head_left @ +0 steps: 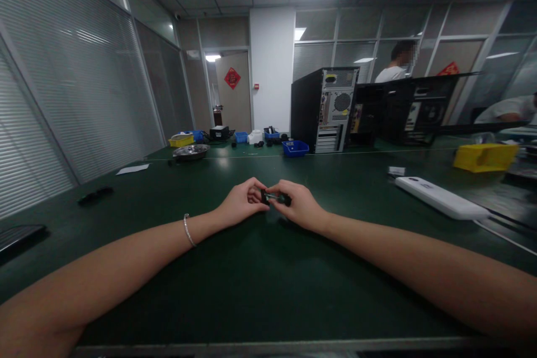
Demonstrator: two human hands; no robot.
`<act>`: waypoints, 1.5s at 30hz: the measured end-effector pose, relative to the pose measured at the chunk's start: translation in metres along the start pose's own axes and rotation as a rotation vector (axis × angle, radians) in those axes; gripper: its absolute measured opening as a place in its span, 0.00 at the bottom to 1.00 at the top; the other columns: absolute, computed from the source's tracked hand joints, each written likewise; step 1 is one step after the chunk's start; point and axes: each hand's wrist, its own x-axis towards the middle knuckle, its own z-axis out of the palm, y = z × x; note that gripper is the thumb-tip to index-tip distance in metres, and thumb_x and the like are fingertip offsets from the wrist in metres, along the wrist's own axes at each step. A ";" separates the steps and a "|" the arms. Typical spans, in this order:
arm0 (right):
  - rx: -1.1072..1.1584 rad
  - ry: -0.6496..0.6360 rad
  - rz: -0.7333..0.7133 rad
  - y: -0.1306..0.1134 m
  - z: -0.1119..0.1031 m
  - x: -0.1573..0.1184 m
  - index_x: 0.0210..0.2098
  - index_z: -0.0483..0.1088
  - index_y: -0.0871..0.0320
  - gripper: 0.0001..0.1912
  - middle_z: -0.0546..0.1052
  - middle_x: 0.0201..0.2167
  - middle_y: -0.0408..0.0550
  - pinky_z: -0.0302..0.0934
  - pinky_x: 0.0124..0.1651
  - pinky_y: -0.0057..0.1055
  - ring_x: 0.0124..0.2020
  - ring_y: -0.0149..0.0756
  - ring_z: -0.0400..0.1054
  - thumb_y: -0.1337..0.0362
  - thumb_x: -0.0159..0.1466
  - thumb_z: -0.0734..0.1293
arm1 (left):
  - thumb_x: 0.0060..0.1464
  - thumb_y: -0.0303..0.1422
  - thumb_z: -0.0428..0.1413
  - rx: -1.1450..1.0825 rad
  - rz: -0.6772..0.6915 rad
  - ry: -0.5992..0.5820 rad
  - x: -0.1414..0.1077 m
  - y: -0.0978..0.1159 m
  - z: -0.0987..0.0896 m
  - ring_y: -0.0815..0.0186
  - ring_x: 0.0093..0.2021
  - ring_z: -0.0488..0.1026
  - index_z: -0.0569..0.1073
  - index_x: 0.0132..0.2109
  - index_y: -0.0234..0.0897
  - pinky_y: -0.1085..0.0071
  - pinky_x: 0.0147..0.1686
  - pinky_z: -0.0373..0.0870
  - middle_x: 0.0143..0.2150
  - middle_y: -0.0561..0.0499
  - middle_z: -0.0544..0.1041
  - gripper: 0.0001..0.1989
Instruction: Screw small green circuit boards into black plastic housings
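Note:
Near the middle of the green table, my left hand (pixel 245 201) is closed, with a small black part (pixel 264 197) pinched between thumb and fingers. What kind of part it is cannot be made out. Facing it, my right hand (pixel 300 205) grips a small screwdriver (pixel 284 199) with a dark handle, held almost level. Its thin shaft points left at the black part, and the tip seems to meet it. My fingers partly cover both things.
A white power bank-like box (pixel 440 197) with cables lies at right, near a yellow bin (pixel 485 158). Computer towers (pixel 325 109) and a blue bin (pixel 295 149) stand behind. A metal dish (pixel 191 151) sits back left. A person (pixel 392 71) is beyond the towers.

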 end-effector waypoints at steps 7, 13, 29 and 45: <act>-0.046 -0.012 -0.021 -0.002 -0.002 0.001 0.44 0.70 0.56 0.11 0.73 0.34 0.45 0.57 0.34 0.26 0.33 0.32 0.67 0.65 0.61 0.65 | 0.45 0.29 0.63 -0.038 0.013 0.001 -0.001 0.002 0.001 0.64 0.36 0.74 0.66 0.44 0.35 0.65 0.39 0.71 0.35 0.51 0.74 0.19; -0.162 -0.004 -0.057 -0.004 -0.001 0.001 0.44 0.70 0.55 0.11 0.73 0.35 0.45 0.56 0.33 0.25 0.34 0.32 0.67 0.65 0.60 0.66 | 0.45 0.27 0.63 -0.330 -0.071 -0.057 0.001 0.004 0.003 0.60 0.42 0.75 0.64 0.48 0.35 0.61 0.45 0.70 0.42 0.46 0.75 0.23; -0.169 -0.012 -0.048 -0.004 -0.001 0.001 0.54 0.63 0.53 0.20 0.73 0.37 0.45 0.58 0.34 0.26 0.35 0.32 0.67 0.61 0.63 0.64 | 0.51 0.33 0.59 -0.516 -0.107 0.100 0.013 -0.008 0.001 0.63 0.41 0.73 0.73 0.47 0.33 0.66 0.43 0.68 0.40 0.45 0.77 0.16; -0.111 -0.109 -0.124 -0.003 -0.006 -0.004 0.48 0.68 0.55 0.13 0.73 0.39 0.46 0.61 0.36 0.26 0.35 0.31 0.68 0.62 0.64 0.63 | 0.50 0.31 0.57 -0.407 -0.209 0.988 0.035 -0.081 -0.093 0.73 0.24 0.67 0.75 0.37 0.28 0.78 0.24 0.59 0.25 0.51 0.72 0.09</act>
